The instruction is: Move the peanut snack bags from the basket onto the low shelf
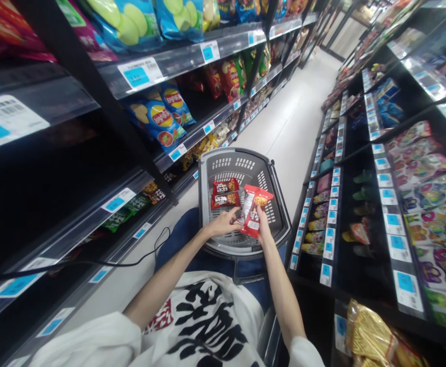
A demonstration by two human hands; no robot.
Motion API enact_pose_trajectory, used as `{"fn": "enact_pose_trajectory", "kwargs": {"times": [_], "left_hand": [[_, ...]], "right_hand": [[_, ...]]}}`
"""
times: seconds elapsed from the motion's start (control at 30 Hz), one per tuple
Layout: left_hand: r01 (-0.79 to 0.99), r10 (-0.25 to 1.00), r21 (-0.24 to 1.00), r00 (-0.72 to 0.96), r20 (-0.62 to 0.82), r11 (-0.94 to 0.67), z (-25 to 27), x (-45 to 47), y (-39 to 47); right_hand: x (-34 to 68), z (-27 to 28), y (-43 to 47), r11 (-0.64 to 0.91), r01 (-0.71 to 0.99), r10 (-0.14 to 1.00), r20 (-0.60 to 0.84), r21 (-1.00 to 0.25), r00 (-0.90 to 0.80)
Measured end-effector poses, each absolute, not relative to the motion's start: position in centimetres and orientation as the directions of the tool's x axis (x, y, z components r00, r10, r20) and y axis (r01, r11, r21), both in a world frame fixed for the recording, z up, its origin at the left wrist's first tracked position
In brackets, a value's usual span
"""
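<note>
Over the grey shopping basket (282,219), my right hand (263,224) grips a red snack packet (254,216), thumb on its front. My left hand (225,222) has its fingers closed at the packet's left edge, where a red and silver wrapper side shows. Whether this is one packet or two pressed together I cannot tell. Inside the basket, left of the hands, two smaller red snack packets (225,199) lie one above the other. The basket's handle (247,279) hangs toward my body.
Shelves of chip bags (161,122) rise on the left, with price tags (140,73) along their edges. Candy bags (433,214) fill the right shelves. A black cable (123,264) runs at left. The pale aisle floor (291,117) stretches ahead.
</note>
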State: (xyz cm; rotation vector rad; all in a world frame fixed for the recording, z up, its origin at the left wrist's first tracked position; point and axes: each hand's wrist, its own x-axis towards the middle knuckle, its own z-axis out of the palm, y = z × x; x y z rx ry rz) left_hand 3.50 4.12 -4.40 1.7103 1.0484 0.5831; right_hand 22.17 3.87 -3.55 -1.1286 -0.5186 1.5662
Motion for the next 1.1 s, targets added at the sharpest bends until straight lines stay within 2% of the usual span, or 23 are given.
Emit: {"fn": "enact_pose_trajectory", "kwargs": {"times": [0.07, 0.13, 0.4, 0.73, 0.9, 1.1], "left_hand": [[0.398, 0.879, 0.91, 0.468, -0.092, -0.116, -4.6, 3.5, 4.3], [0.406, 0.889, 0.907, 0.448, -0.092, -0.111, -4.7, 3.5, 4.4], [0.335, 0.894, 0.937, 0.443, -0.066, -0.097, -4.5, 3.3, 4.6], [0.35, 0.845, 0.932, 0.523, -0.108, -0.097, -3.8, 3.1, 4.5], [0.363, 0.84, 0.913, 0.54, -0.043, -0.187, -3.7, 3.1, 4.4], [0.204, 0.934, 0.971, 0.354, 0.043, -0.122, -3.2, 2.9, 4.8]], "right_hand": [[22.1, -3.6, 3.8, -0.262, -0.399, 0.937, -0.331, -0.879, 0.114], [22.1, -3.5, 3.7, -0.25, -0.342, 0.937, -0.315, -0.906, 0.149], [22.1, -2.7, 3.9, -0.239, -0.462, 0.913, -0.36, -0.854, 0.193], [22.1, -2.4, 3.7, -0.242, -0.446, 0.919, -0.351, -0.862, 0.18], [22.3, -2.4, 3.5, -0.332, -0.418, 0.92, -0.389, -0.846, 0.057], [22.1, -2.1, 3.0, -0.422, -0.227, 0.906, -0.406, -0.878, -0.115]]}}
